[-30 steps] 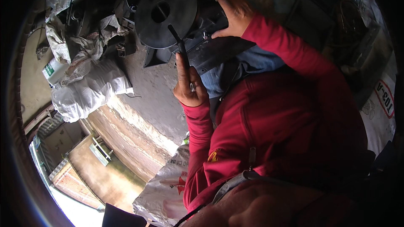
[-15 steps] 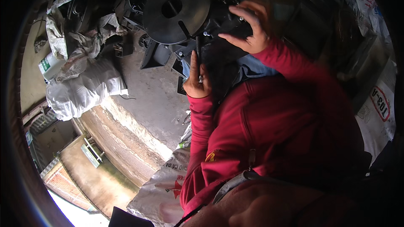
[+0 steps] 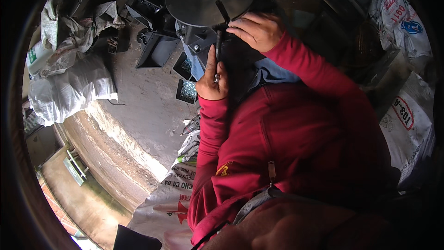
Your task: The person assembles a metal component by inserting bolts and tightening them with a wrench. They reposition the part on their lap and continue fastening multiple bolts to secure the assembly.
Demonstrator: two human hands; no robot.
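A dark round metal disc [image 3: 185, 4] with a central hole and a slot sits at the top, on a black metal assembly with a bolt [image 3: 196, 47] on its near side. My left hand [image 3: 212, 81] is closed round a slim black rod-like tool [image 3: 218, 46], index finger stretched along it; its tip points up to the disc's rim. A small shiny metal piece [image 3: 216, 78] shows at that hand's fingers. My right hand [image 3: 261, 31] is closed, its fingertips brought together at the disc's rim beside the slot. Whatever they pinch is too small to make out.
Left of my lap, small black trays hold many small metal fasteners [image 3: 188, 90]. A black angular bin [image 3: 157, 50] lies on the grey floor beyond. A power tool [image 3: 191, 125] rests near my left elbow. White sacks [image 3: 76, 90] lie left, and more sacks [image 3: 402, 120] stand right.
My right hand has moved left to the disc's rim, and its spread fingers have come together. My left hand keeps the black tool. The view has shifted, showing the fastener trays more fully.
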